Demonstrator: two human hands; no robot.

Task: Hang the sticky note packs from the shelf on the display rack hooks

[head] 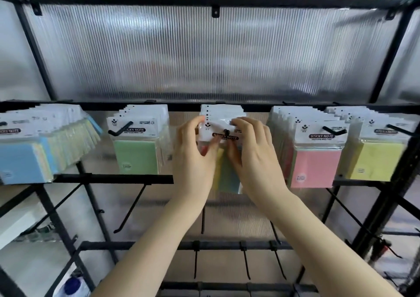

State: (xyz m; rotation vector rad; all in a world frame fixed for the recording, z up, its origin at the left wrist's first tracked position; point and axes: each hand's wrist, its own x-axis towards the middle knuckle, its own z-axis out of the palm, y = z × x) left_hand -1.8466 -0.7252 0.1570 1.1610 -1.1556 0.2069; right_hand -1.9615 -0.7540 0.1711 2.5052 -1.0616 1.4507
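Ribbed translucent panels back the display rack [127, 179]. Your left hand [193, 158] and right hand [254, 158] pinch the sticky note pack [223, 128] at its centre hook [226, 131].

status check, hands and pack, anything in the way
Left hand and right hand both pinch the pack at the middle hook. Hook tip through its hole. Nothing blocking.

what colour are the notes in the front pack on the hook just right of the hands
Pink, clearest in the head view.

A clear sticky note pack [223, 135] with white header hangs upright on the middle hook [226, 131], before others.
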